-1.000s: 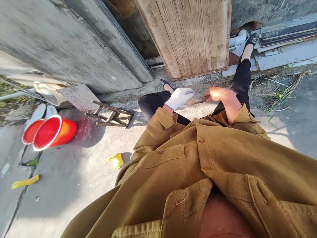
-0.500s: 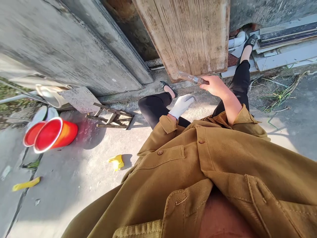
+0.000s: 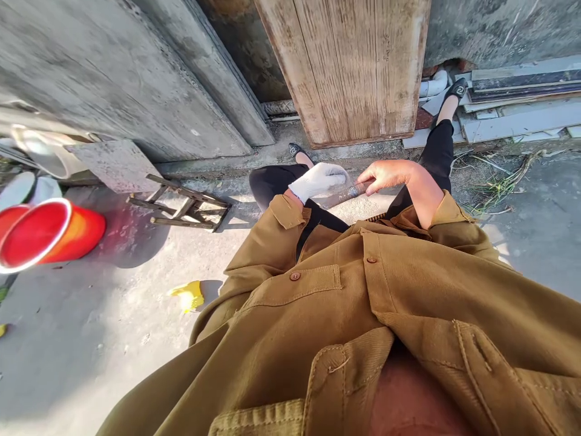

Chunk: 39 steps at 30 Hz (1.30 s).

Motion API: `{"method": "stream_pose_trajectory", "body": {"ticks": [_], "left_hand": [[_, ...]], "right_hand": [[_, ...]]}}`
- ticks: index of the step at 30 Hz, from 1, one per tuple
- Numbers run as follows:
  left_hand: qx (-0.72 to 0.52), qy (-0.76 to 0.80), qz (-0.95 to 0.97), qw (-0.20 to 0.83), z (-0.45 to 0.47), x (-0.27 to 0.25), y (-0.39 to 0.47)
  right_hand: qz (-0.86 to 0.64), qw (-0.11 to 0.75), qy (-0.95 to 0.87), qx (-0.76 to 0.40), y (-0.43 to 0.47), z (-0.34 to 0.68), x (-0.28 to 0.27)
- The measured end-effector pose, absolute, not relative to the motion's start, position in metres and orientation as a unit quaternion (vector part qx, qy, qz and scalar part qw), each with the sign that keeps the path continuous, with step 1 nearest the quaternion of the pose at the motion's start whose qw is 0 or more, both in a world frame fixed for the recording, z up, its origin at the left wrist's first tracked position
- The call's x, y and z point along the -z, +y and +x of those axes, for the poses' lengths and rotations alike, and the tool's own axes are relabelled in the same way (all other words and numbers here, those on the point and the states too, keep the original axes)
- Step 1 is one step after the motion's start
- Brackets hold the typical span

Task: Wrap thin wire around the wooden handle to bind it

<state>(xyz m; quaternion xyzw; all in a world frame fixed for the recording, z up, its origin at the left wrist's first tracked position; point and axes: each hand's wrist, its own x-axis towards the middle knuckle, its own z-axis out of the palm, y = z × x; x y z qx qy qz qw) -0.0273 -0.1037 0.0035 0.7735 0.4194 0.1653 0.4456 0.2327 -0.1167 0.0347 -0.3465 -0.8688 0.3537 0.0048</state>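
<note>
In the head view my right hand [image 3: 388,175] is bare and grips one end of a brown rod-like thing [image 3: 347,195]. A pale band, like wound wire or thread, circles the rod near my fingers. Its far end points left and passes below my other hand. My left hand [image 3: 318,180] wears a white knitted glove, its fingers closed just above the rod. Something greyish shows at those fingertips, too small to make out. Both hands are close together over my lap, between my spread knees.
A wooden panel [image 3: 358,72] stands ahead against the wall. A small wooden stool [image 3: 184,206] and red buckets [image 3: 79,233] are at the left. A yellow scrap [image 3: 191,297] lies on the concrete. Stacked boards [image 3: 517,115] and uprooted grass [image 3: 497,181] lie at the right.
My right hand has lowered the rod from in front of the panel to my lap, bringing it under my gloved hand. The view has shifted, so the buckets sit further left.
</note>
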Motion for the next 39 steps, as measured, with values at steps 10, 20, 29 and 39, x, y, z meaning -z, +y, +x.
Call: {"method": "stream_pose_trajectory", "body": {"ticks": [10,20,29,39], "left_hand": [[-0.273,0.326,0.724,0.543,-0.031,-0.010,-0.090],[-0.277,0.371,0.811,0.357,-0.027,-0.086,-0.080],[-0.312,0.432,0.709,0.462,-0.033,-0.071,-0.022],[-0.169,0.395,0.743,0.514,-0.011,-0.057,-0.011]], "right_hand": [[-0.398,0.413,-0.699,-0.427,-0.082,0.217,-0.125],[-0.570,-0.088,-0.817,-0.026,-0.053,0.218,-0.134],[-0.431,-0.062,-0.870,-0.233,-0.069,0.253,-0.133],[-0.483,0.164,-0.818,-0.265,-0.034,0.244,-0.132]]}}
